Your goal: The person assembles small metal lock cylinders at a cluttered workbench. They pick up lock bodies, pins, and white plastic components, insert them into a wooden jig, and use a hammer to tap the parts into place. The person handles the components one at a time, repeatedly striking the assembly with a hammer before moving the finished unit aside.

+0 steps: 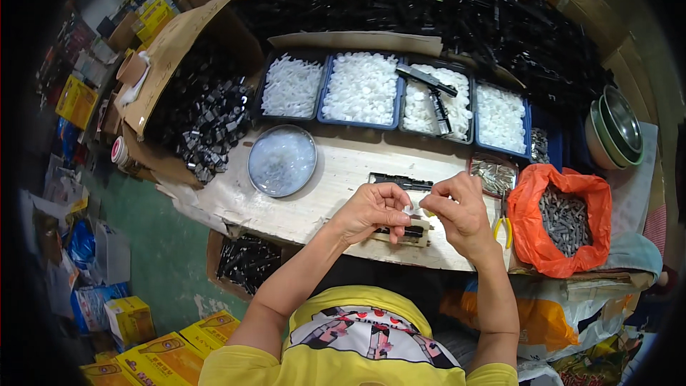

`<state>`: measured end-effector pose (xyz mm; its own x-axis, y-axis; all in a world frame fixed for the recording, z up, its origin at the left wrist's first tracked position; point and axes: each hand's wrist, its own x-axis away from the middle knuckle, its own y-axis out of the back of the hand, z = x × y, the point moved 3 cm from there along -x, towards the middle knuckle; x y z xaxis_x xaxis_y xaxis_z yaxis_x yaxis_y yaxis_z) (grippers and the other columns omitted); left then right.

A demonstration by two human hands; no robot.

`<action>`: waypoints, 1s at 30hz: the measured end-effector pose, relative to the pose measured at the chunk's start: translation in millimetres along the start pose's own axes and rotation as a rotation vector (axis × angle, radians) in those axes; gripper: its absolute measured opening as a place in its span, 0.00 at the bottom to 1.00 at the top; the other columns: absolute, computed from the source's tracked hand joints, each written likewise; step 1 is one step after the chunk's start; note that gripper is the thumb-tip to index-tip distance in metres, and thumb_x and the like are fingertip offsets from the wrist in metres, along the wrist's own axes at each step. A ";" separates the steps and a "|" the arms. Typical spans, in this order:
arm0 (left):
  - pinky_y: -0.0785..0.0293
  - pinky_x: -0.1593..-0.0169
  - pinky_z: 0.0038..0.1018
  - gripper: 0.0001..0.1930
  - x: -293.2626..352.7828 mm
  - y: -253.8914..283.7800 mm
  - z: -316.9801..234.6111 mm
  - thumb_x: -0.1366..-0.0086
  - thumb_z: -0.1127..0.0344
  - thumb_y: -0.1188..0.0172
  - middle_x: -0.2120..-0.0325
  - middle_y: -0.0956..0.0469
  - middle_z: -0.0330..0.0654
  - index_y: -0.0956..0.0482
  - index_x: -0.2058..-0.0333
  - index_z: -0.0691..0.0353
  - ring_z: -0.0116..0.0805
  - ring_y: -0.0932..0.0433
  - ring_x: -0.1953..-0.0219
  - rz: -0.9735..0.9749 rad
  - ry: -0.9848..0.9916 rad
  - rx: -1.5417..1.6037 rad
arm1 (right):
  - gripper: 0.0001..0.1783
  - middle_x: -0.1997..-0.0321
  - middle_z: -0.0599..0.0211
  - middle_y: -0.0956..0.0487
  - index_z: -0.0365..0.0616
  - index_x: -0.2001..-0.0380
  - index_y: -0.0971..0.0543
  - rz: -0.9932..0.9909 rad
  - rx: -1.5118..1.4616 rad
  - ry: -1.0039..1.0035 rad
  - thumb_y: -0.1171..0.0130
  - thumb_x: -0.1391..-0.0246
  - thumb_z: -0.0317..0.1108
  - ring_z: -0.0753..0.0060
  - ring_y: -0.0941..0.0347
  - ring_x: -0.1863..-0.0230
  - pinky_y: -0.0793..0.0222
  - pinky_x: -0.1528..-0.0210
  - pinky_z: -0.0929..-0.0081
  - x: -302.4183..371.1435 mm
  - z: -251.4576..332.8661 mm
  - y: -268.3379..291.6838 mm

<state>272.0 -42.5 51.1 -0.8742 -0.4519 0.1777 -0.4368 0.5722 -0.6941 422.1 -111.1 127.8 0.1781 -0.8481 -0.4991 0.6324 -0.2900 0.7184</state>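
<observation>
Left hand (pixel 375 211) pinching tiny whitish piece (pixel 408 209) in grip; right hand (pixel 461 213) curling nearby, can't tell its hold; slim black part (pixel 401 181) lying farther.

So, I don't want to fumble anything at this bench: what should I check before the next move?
1. Left hand has the small white part at its fingertips: ok.
2. What the right hand pinches is clear: cannot tell, too small.
3. Black piece lies on the tabletop just beyond the hands: ok.
4. Third tray from the left is unobstructed: not ok, black pieces lie across its white parts.
5. Red bag is open, grey parts showing: ok.
</observation>
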 end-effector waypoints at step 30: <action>0.28 0.76 0.17 0.09 40.3 3.9 -2.8 0.48 0.76 0.37 0.79 0.26 0.39 0.25 0.68 0.70 0.23 0.26 0.79 -0.328 -0.125 -0.243 | 0.12 0.75 0.68 0.26 0.41 0.73 0.24 -0.110 -0.017 -0.002 0.38 0.66 0.20 0.67 0.32 0.74 0.42 0.70 0.72 13.8 26.0 -50.5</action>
<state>234.4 -56.5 57.5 -0.6550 -0.7076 0.2651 -0.7376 0.5225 -0.4277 373.0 -119.7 97.2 0.1051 -0.8123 -0.5738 0.6606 -0.3742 0.6508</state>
